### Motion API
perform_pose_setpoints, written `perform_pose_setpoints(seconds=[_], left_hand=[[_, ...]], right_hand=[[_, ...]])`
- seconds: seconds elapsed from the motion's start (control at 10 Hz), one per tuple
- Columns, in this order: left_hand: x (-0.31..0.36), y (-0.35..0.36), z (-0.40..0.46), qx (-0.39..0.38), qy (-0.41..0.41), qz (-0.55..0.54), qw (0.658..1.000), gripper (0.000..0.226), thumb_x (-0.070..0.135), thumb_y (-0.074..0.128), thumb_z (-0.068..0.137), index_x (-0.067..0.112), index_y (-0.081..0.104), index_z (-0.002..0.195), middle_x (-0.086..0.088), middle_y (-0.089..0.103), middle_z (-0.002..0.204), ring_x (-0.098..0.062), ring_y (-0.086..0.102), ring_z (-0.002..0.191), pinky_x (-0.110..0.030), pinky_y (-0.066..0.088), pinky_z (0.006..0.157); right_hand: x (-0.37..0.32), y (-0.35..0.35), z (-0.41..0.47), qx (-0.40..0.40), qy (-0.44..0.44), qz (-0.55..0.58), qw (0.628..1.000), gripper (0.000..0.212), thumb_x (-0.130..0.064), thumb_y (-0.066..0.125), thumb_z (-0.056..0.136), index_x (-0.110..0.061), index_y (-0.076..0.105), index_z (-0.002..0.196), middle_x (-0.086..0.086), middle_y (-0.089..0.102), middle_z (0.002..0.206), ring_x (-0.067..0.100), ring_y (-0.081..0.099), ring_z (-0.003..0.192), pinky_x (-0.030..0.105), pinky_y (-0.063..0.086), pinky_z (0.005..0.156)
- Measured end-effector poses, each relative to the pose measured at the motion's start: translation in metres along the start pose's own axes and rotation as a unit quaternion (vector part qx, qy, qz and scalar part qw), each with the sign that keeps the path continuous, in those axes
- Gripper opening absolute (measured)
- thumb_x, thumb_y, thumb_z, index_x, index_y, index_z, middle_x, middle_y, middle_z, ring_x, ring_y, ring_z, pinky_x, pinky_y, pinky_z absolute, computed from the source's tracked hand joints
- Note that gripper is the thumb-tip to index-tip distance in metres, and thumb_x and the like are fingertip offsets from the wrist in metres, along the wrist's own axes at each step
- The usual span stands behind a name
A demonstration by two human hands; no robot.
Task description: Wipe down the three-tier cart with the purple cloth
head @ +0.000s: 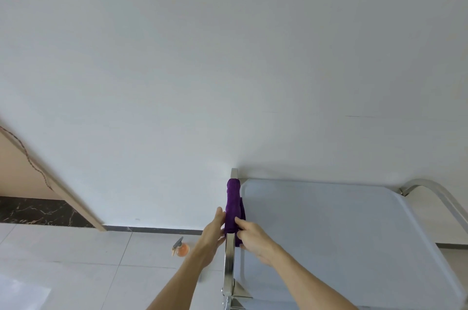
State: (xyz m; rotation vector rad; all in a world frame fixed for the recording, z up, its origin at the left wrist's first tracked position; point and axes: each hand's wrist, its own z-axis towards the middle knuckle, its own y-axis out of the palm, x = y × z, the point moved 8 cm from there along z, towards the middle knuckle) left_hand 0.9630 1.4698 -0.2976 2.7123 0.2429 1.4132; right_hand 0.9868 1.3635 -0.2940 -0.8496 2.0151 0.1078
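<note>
While both hands, left hand (pixel 214 227) and right hand (pixel 250 235), gripped the purple cloth (pixel 233 204) around the cart's left rail (pixel 229 259), nearer rail likely awaited wiping.

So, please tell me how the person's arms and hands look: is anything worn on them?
Both forearms are bare as far as the frame shows; no sleeve reaches into view. The left hand and the right hand wear no gloves. No ring, watch or bracelet shows on the sides facing the camera.
</note>
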Motion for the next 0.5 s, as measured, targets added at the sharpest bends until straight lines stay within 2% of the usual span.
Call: perform_pose_setpoints(seconds=[0.1, 0.2, 0.3, 0.4, 0.5], left_hand=[[-0.001, 0.005, 0.005, 0.0, -0.011, -0.008, 1.0, 0.046, 0.055, 0.023, 0.103, 0.031, 0.061, 0.114, 0.011, 0.068, 0.112, -0.012, 0.062, 0.112, -0.034, 0.043, 0.104], [-0.003, 0.004, 0.006, -0.001, -0.025, 0.002, 1.0, 0.05, 0.057, 0.021, 0.103, 0.028, 0.057, 0.122, 0.006, 0.064, 0.119, -0.015, 0.058, 0.118, -0.036, 0.042, 0.105], [-0.001, 0.002, 0.0, -0.006, -0.017, 0.018, 1.0, 0.046, 0.058, 0.021, 0.101, 0.033, 0.056, 0.116, 0.013, 0.064, 0.114, -0.008, 0.061, 0.109, -0.027, 0.047, 0.085], [-0.001, -0.005, -0.003, 0.001, 0.002, 0.066, 0.998, 0.043, 0.057, 0.028, 0.101, 0.032, 0.057, 0.121, 0.012, 0.064, 0.119, -0.01, 0.061, 0.11, -0.03, 0.044, 0.091], [0.002, -0.016, -0.008, 0.069, 0.067, 0.139, 0.986, 0.035, 0.043, 0.045, 0.102, 0.023, 0.058, 0.127, 0.007, 0.064, 0.123, -0.011, 0.059, 0.111, -0.033, 0.046, 0.097]], right_hand=[[-0.007, 0.0, -0.004, 0.01, -0.026, -0.041, 0.999, 0.056, -0.008, 0.032, 0.099, -0.023, 0.033, 0.152, -0.004, 0.046, 0.147, 0.013, 0.048, 0.128, 0.022, 0.038, 0.105], [-0.009, -0.002, -0.009, 0.018, -0.042, -0.068, 0.997, 0.053, -0.011, 0.031, 0.101, -0.025, 0.033, 0.152, -0.003, 0.043, 0.149, 0.015, 0.046, 0.131, 0.02, 0.037, 0.104], [-0.001, -0.013, -0.01, 0.032, -0.033, -0.059, 0.997, 0.054, -0.008, 0.032, 0.099, -0.021, 0.032, 0.152, 0.003, 0.043, 0.152, 0.017, 0.044, 0.134, 0.024, 0.036, 0.109], [0.008, -0.026, -0.014, 0.044, -0.017, -0.055, 0.997, 0.055, -0.009, 0.037, 0.098, -0.02, 0.031, 0.153, 0.0, 0.037, 0.155, 0.015, 0.039, 0.138, 0.02, 0.035, 0.104], [0.025, -0.047, -0.025, 0.067, -0.012, -0.061, 0.996, 0.05, -0.017, 0.042, 0.099, -0.021, 0.037, 0.149, -0.004, 0.04, 0.153, 0.014, 0.042, 0.136, 0.024, 0.041, 0.102]])
